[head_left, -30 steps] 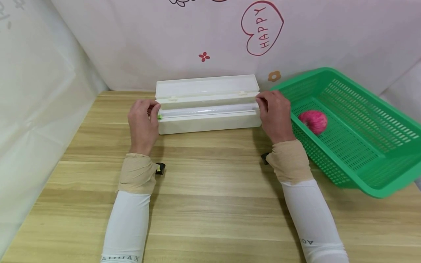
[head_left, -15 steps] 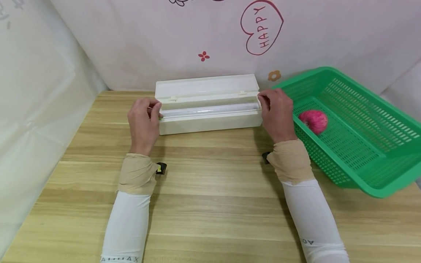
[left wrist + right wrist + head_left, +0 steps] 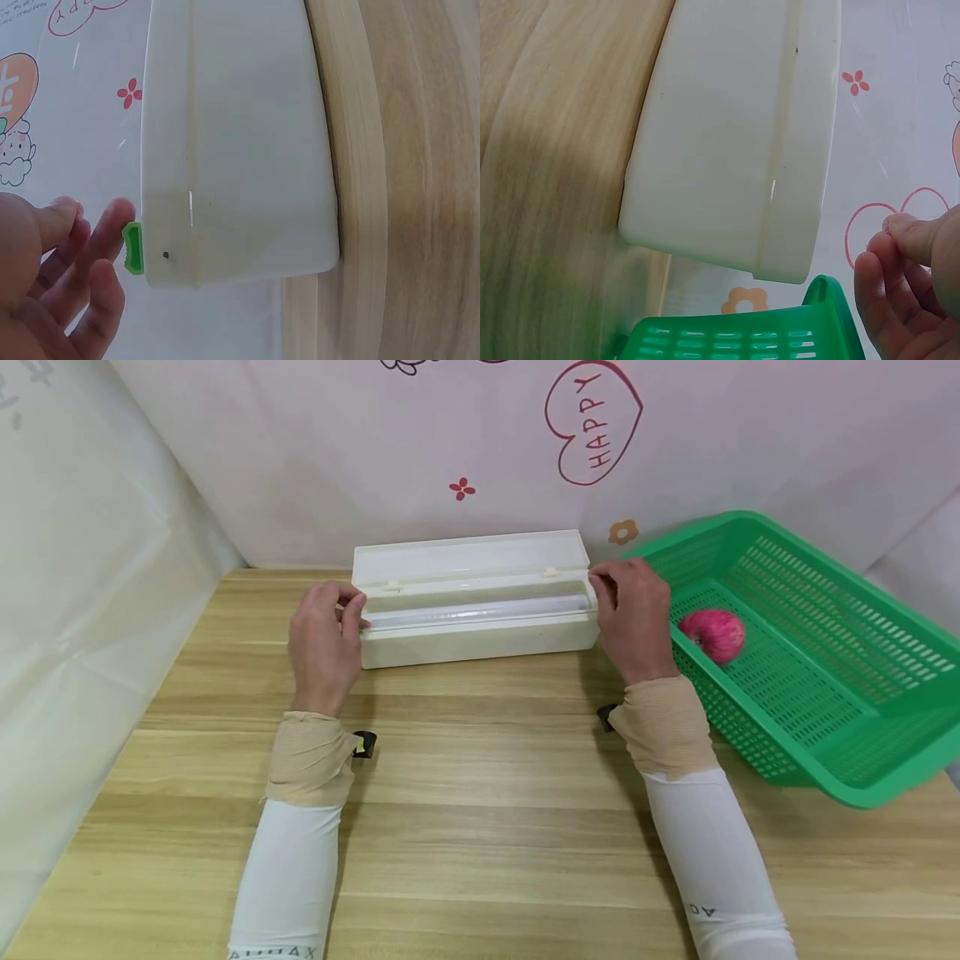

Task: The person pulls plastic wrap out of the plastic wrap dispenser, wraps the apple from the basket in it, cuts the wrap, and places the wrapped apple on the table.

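A white cling film dispenser box [image 3: 480, 642] lies at the back of the table with its lid [image 3: 472, 556] tipped back. Inside it rests a roll of clear cling film [image 3: 480, 611]. At the left end, my left hand [image 3: 325, 647] pinches the film's edge between thumb and index finger; the film is nearly invisible. A green slide cutter [image 3: 133, 248] sits by the other fingers in the left wrist view. My right hand [image 3: 635, 618] pinches the film at the box's right end, thumb against index finger [image 3: 883, 244]. Faint glints show between the hands.
A green plastic basket [image 3: 780, 760] stands close to my right forearm, holding a red apple [image 3: 714, 636]. Behind the box rises a white sheet [image 3: 337, 460] with printed drawings. The wooden table [image 3: 480, 827] stretches between my forearms.
My right hand has shifted slightly right and up. The left hand has barely moved, its fingers now covering the green slide cutter in the head view.
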The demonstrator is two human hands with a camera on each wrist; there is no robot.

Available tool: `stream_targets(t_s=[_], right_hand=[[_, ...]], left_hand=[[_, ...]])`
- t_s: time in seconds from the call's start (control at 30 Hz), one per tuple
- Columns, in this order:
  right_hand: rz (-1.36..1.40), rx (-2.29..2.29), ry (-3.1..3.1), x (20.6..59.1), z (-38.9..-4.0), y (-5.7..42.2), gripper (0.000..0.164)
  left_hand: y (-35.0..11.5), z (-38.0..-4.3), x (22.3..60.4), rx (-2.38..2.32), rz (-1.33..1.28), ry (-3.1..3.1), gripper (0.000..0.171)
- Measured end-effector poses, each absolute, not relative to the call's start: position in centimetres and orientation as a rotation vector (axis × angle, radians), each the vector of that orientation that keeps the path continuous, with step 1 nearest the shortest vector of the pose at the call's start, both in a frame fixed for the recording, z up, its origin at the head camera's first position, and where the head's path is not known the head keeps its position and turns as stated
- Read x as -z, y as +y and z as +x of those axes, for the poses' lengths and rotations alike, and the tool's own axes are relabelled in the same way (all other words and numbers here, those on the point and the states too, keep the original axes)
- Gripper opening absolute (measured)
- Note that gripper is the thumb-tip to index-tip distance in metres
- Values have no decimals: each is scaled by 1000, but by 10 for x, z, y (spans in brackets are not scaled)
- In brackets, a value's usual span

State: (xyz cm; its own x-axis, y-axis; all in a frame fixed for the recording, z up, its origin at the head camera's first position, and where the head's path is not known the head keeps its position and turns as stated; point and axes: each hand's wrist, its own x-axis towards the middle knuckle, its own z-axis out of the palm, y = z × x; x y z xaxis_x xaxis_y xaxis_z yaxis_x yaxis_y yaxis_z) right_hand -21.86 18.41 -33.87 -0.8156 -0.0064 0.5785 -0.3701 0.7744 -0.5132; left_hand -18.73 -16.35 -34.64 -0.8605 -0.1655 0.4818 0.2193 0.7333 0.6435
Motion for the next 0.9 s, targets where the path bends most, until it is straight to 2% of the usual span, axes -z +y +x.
stream_targets(t_s=[0.9], right_hand=[[283, -824, -2351, 329, -213, 183, 26]], left_hand=[[-162, -186, 340, 1042, -91, -2258, 22]])
